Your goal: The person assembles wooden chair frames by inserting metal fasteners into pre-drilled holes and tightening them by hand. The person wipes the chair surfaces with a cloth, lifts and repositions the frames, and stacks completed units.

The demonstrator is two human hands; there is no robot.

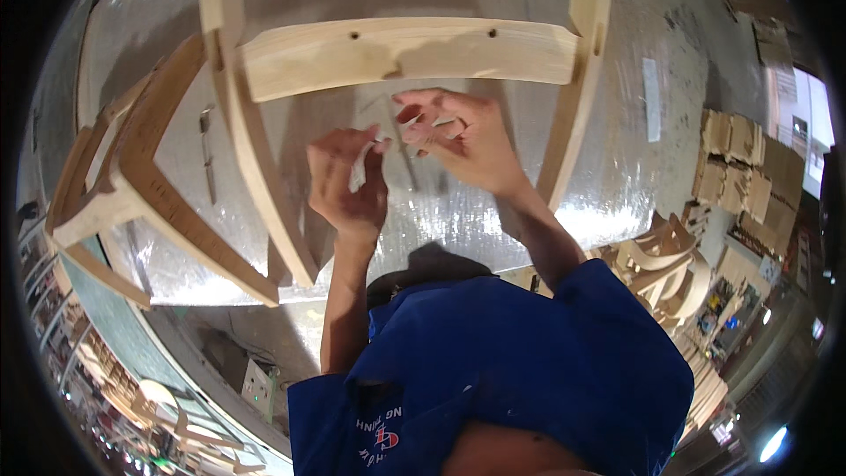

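Observation:
Both my hands are raised over the work table, just on the near side of the curved crossrail [317,57] of a pale wooden chair frame. Fingers and thumb of my left hand [346,185] are pinched together on a thin white piece [358,174], too small to name exactly. My right hand [471,137] is curled with its fingertips close together, and a bit of similar white material [448,130] shows within it. A small gap separates the two hands. Two dark holes mark the crossrail, and the frame's long side pieces [251,159] run along either side.
To the left stands a second wooden chair frame [150,167], with a thin metal tool [208,154] beside it. Shiny clear film covers the table [617,159]. Stacked wooden parts [731,159] and curved wooden pieces [665,264] lie at the right.

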